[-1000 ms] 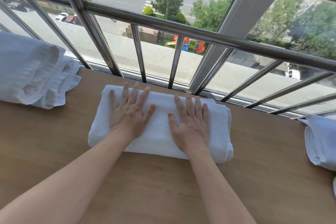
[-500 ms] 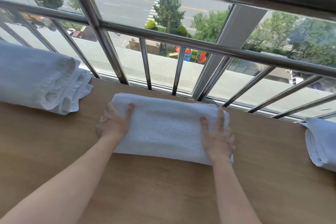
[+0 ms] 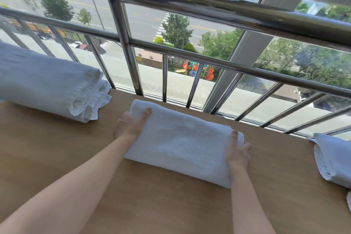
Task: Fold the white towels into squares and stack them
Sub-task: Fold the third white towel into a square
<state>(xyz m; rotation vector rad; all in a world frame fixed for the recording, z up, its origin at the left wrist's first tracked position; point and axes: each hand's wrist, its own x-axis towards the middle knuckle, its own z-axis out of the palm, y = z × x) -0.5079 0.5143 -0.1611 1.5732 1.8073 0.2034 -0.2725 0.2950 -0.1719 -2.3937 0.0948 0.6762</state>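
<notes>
- Left hand [image 3: 131, 125]: grips the left short end of the folded white terry towel [image 3: 182, 142], thumb on top, fingers tucked out of sight under the edge.
- Right hand [image 3: 238, 153]: holds the opposite short end, thumb on top, fingers curled round the side.
- Folded towel: lies on the brown wooden tabletop [image 3: 171, 205], straight ahead of the person and close to the far edge. Its long axis runs left to right, the left end slightly farther away. One hand sits at each end, so neither is nearer.
- Judgement: the towel reads as oblong rather than square. The coming move is probably one end carried over the other along that axis, or a two-handed lift to a stack.
- Far left: a bulky pile of loosely folded white towels [image 3: 49, 83], well apart from the left hand.
- Far side: a polished steel window railing [image 3: 190, 5] just beyond the table edge, which would limit any push away from the person.
- Right edge: another folded white towel [image 3: 334, 159], partly cut off, well apart from the right hand.
</notes>
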